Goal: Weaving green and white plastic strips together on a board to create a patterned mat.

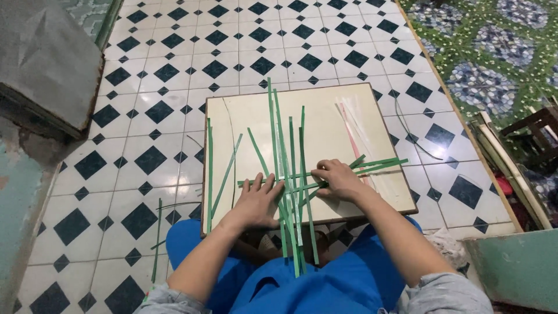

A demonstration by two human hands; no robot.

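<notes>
Left hand (pixel 257 200) lies flat, fingers spread, pressing green strips (pixel 289 174) onto the board (pixel 325 116); right hand (pixel 339 180) just beside it pinches crossing strips.

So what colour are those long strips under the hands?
Green. The strips show best in the head view, crossing on the cream board.

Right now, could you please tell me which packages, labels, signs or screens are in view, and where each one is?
None in view: no package, label, sign or screen.
The left hand and right hand press on green strips crossed on a cream square board, over a patterned tile floor.
</notes>
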